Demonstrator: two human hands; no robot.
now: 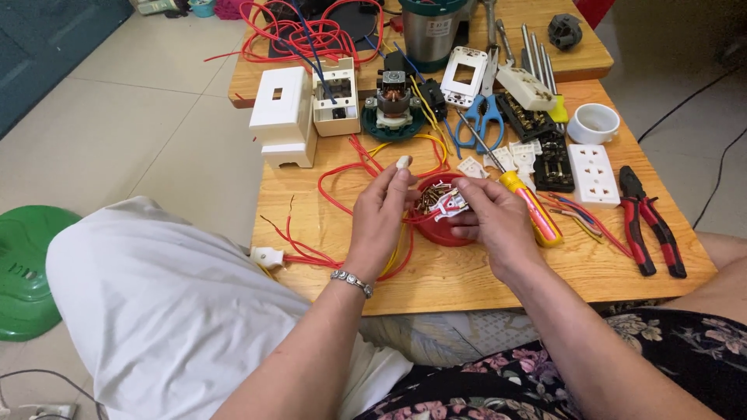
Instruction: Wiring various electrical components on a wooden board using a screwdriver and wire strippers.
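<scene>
A small white plastic switch part with red markings (pixel 449 204) sits between both hands, held just above a shallow round red dish (pixel 443 233) that lies on the wooden worktop (pixel 482 276). The right hand (pixel 494 222) pinches this part with thumb and fingertips closed on it. The left hand (pixel 381 214) is curled beside it, fingers bent toward the part and touching a bundle of thin brass-coloured wire ends (pixel 430 197); a small white piece (pixel 403 162) shows at the tip of its raised finger. A silver chain bracelet (pixel 352 281) circles the left wrist.

Red insulated wires (pixel 334 198) loop over the worktop around the dish and run to a small white plug block (pixel 267 256) near the front left edge. Just right of the right hand lies a screwdriver with a yellow and pink handle (pixel 531 208). Further right rest red-handled pliers (pixel 652 225) and a flat white socket plate (pixel 593 173), with a white ceramic cup (pixel 594 123) behind them. Behind the hands stand blue-handled scissors (pixel 480 113), a small electric motor with copper windings on a dark green round base (pixel 393 105), an open white switch box (pixel 336 97) and a closed white rectangular housing (pixel 282 117). A green plastic stool (pixel 23 268) stands on the tiled floor to the left.
</scene>
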